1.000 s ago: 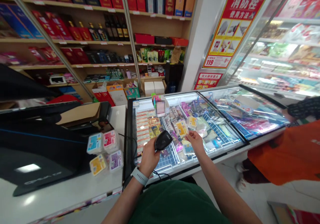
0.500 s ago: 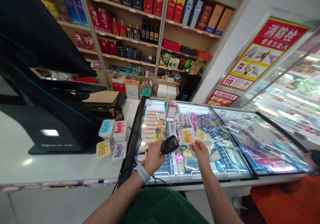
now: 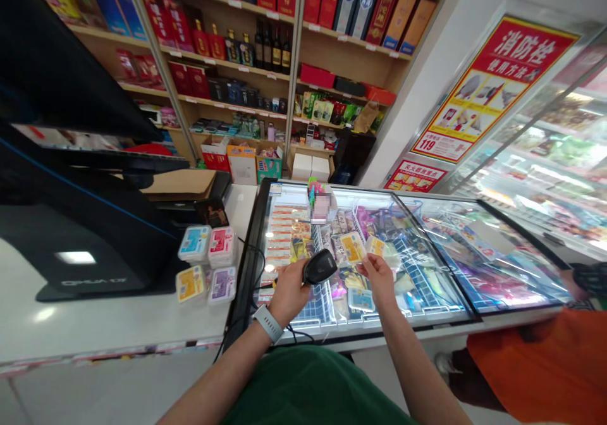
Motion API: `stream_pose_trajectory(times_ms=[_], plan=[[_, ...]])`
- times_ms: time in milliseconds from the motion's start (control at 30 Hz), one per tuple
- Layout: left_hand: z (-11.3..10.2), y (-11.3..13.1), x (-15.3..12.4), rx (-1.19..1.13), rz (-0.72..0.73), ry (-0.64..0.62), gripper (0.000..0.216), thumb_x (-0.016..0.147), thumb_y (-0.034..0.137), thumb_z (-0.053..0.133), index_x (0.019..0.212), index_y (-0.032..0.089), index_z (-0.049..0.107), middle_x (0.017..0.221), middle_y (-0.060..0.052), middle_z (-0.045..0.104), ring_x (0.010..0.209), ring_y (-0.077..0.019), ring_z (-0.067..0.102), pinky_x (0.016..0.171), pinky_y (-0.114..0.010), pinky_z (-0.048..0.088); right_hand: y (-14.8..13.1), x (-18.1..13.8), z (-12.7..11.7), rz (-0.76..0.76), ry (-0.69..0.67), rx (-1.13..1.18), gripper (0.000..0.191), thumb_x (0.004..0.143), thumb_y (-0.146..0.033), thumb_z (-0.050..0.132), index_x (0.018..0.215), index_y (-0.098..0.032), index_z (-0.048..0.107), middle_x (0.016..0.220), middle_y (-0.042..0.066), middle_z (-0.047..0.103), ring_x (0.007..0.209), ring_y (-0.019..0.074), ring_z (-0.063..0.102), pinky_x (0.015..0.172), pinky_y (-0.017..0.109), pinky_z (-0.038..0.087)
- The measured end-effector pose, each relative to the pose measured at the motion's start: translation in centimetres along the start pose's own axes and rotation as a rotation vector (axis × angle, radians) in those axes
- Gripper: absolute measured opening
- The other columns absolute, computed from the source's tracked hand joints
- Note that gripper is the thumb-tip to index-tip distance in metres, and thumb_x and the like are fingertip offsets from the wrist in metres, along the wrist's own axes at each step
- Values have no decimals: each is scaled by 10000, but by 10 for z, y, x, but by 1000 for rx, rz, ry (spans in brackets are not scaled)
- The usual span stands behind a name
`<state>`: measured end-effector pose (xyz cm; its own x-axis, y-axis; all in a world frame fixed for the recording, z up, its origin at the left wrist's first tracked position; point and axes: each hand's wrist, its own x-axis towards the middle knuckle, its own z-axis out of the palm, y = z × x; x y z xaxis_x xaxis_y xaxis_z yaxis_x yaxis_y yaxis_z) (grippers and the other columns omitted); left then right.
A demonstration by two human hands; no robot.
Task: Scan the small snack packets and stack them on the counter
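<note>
My left hand (image 3: 290, 291) is wrapped round a black barcode scanner (image 3: 319, 267), whose head points right. My right hand (image 3: 378, 277) has its fingers closed at the near edge of a clear plastic tub with a yellow label (image 3: 353, 248). Just right of that label shows a second yellow-labelled tub (image 3: 375, 246); whether my fingers also touch it I cannot tell. Both tubs are over the glass top of a chest freezer (image 3: 327, 330). A blue-labelled tub (image 3: 361, 299) lies below my right hand.
On the white counter (image 3: 118, 327) at left stand tubs with blue (image 3: 194, 243), red (image 3: 222, 246), yellow (image 3: 190, 283) and purple labels (image 3: 222, 285), beside a large black screen stand (image 3: 95, 235). A black cable (image 3: 258, 273) runs along the freezer's left edge. A person in orange (image 3: 545, 362) is at right.
The view has shifted slightly, so the surroundings sit a little further left and the shelves higher. Both hands keep their holds, with the scanner and yellow-labelled tub slightly apart.
</note>
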<state>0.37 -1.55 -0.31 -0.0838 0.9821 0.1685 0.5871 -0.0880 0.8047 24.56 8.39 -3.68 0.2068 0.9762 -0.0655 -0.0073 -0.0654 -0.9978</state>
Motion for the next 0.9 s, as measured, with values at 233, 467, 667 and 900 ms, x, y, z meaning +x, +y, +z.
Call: stream_pose_trajectory(times_ms=[233, 467, 667, 900], plan=[[-1, 4, 0, 33, -4, -9, 536, 680, 1, 525, 1175, 182, 624, 1096, -92, 723, 1058, -281, 650, 951, -432, 483, 0, 0, 3, 20, -2, 38, 537, 635, -557, 811, 979, -185, 634, 709, 9, 719, 654, 197, 723, 650, 332, 612], [2, 0, -2, 18, 11, 35, 563, 661, -4, 514, 1175, 196, 628, 1099, -84, 724, 1079, -280, 645, 958, -442, 487, 6, 1, 5, 2, -15, 44, 562, 583, -547, 845, 962, -184, 642, 748, 34, 740, 684, 219, 727, 721, 379, 615], [4, -1, 0, -4, 9, 15, 560, 661, -4, 507, 1171, 189, 631, 1126, -90, 722, 1080, -278, 646, 972, -446, 478, 9, 6, 1, -12, -34, 63, 544, 556, -535, 853, 927, -194, 646, 787, 41, 748, 679, 216, 718, 708, 384, 612], [5, -3, -1, -4, 17, -6, 564, 678, 19, 515, 1210, 180, 611, 1148, -94, 712, 1096, -279, 637, 981, -444, 471, 3, 6, 3, -10, -14, 40, 502, 566, -489, 838, 924, -194, 645, 789, 29, 738, 678, 203, 713, 710, 377, 610]])
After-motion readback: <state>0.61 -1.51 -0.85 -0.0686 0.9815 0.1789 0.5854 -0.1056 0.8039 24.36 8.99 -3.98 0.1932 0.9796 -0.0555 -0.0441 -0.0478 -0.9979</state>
